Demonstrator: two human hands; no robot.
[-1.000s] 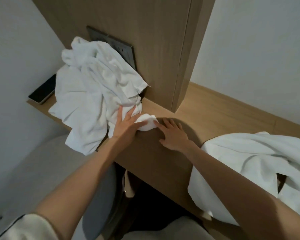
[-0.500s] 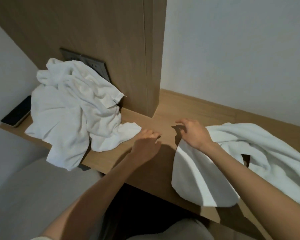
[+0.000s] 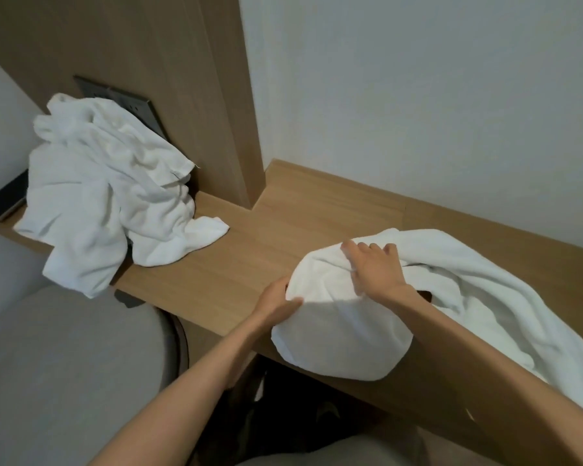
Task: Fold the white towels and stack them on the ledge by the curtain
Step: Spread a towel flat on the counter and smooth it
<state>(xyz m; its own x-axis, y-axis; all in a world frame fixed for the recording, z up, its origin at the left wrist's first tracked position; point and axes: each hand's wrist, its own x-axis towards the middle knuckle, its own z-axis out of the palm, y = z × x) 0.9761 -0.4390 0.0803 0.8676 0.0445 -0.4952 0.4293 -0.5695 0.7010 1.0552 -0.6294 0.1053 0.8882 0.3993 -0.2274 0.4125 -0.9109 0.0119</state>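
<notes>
A rumpled white towel lies on the right of the wooden ledge, part of it hanging over the front edge. My left hand grips its left edge, thumb on top of the cloth. My right hand rests on the towel's top, fingers bent into the fabric. The rest of this towel trails off to the right. A second crumpled white towel pile sits at the ledge's left end, draped over the front edge.
A dark phone lies at the ledge's far left, beside the pile. A grey switch panel is on the wooden column behind the pile. A grey cushioned seat stands below left. White walls close in behind.
Both hands left the left towel pile and moved right. My left hand now grips the right towel's edge; my right hand went from its corner onto its top.
</notes>
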